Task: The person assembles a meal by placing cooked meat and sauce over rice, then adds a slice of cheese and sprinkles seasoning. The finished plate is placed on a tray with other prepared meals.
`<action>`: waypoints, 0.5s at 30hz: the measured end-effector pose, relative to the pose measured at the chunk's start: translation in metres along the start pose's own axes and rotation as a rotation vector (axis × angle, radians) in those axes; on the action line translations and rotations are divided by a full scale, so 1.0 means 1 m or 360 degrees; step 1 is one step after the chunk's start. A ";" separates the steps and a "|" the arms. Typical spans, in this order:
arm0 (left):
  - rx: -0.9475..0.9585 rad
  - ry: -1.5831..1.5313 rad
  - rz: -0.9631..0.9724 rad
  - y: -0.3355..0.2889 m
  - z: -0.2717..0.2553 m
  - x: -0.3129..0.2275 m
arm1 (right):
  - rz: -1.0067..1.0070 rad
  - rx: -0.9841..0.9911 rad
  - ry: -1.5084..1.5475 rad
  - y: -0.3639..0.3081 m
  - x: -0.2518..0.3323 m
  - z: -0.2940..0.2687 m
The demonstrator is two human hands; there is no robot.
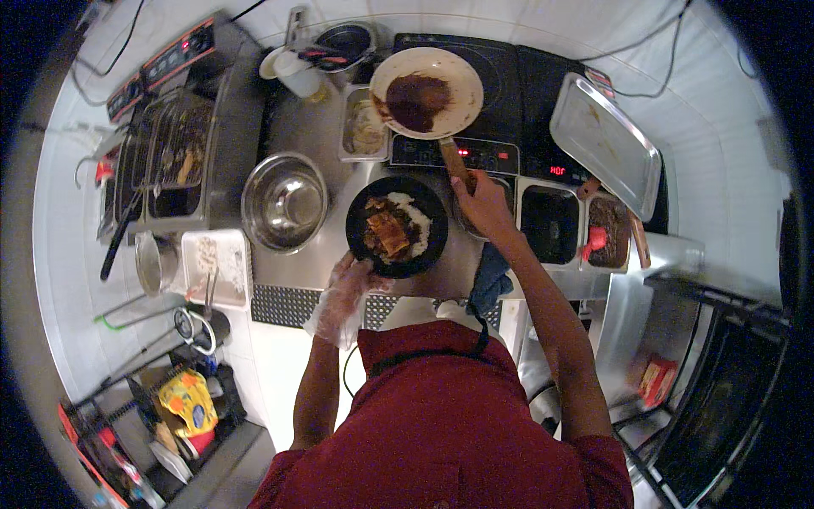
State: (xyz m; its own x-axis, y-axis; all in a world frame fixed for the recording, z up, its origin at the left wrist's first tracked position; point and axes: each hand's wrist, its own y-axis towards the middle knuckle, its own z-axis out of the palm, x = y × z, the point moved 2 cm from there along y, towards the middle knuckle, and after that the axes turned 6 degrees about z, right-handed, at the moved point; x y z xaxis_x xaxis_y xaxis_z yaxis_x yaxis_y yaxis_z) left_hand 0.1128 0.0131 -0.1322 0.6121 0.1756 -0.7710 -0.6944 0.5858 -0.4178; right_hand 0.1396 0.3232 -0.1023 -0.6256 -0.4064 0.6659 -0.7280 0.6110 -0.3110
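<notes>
My left hand (349, 288), in a clear plastic glove, grips the near left edge of a round black plate (354, 222). On the plate lie white rice (420, 222) and a brown glazed piece of food (387, 233), with darker bits around it. Bare, my right hand (486, 204) is wrapped round the wooden handle of a frying pan (468, 89). The pan's pale inside has a dark brown sauce (421, 95) smeared over its left part. It sits over the near left part of the black cooktop, beyond the plate; whether it touches the cooktop I cannot tell.
A steel bowl (284, 204) stands left of the plate, and a small metal tray (365, 131) is behind it. Fryers (182, 144) line the left side. Right are a cooktop (492, 76), a tilted steel tray (606, 140) and sunken containers (549, 222). A blue cloth (490, 278) hangs at the counter's edge.
</notes>
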 end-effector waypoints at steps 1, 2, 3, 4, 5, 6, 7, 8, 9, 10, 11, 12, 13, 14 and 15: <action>0.0080 0.0300 0.0113 0.004 -0.004 0.001 | 0.0051 0.0003 0.0058 -0.006 0.005 -0.004; 0.0168 0.0598 0.0231 0.011 -0.010 0.005 | 0.0033 0.0017 0.0160 -0.014 0.010 -0.011; 0.0184 0.0506 0.0142 0.014 -0.003 0.004 | -0.0008 -0.0107 0.0214 -0.020 0.006 -0.013; 0.0181 0.0416 0.0057 0.015 0.002 0.003 | -0.0057 -0.0223 0.0264 -0.027 0.004 -0.013; 0.0267 0.0611 0.0120 0.019 -0.005 0.010 | -0.0107 -0.0342 0.0310 -0.035 0.001 -0.013; 0.0337 0.0794 0.0195 0.022 -0.021 0.023 | -0.0189 -0.0341 0.0165 -0.048 0.016 -0.024; 0.0325 0.0902 0.0266 0.018 -0.019 0.026 | -0.0255 -0.0479 0.0199 -0.061 0.015 -0.028; 0.0313 0.1013 0.0340 0.015 -0.018 0.027 | -0.0324 -0.0615 0.0228 -0.074 0.013 -0.029; 0.0296 0.1124 0.0410 0.011 -0.016 0.029 | -0.0393 -0.0744 0.0254 -0.091 0.011 -0.032; 0.0296 0.1250 0.0392 -0.001 0.000 0.011 | -0.0347 -0.0678 0.0385 -0.111 0.008 -0.037; 0.0416 0.1418 0.0485 -0.010 0.002 0.006 | -0.0254 -0.0548 0.0587 -0.127 -0.003 -0.032; 0.0523 0.1585 0.0596 -0.021 0.004 -0.002 | -0.0179 -0.0416 0.0797 -0.144 -0.011 -0.027; 0.0629 0.1739 0.0722 -0.030 0.012 -0.012 | -0.0118 -0.0294 0.1008 -0.160 -0.017 -0.021; 0.0417 0.1421 0.0496 -0.046 0.022 -0.012 | -0.0073 -0.0155 0.1307 -0.179 -0.019 -0.011; 0.0415 0.1315 0.0361 -0.061 0.038 -0.018 | -0.0003 -0.0061 0.1488 -0.197 -0.021 -0.003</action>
State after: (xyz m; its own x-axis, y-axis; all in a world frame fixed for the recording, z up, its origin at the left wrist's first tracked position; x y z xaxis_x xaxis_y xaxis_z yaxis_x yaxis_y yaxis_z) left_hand 0.1581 0.0044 -0.0746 -0.0670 -0.2575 -0.9640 -0.5959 0.7852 -0.1683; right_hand 0.2966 0.2132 -0.0532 -0.1324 0.2940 0.9466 -0.7088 0.6394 -0.2978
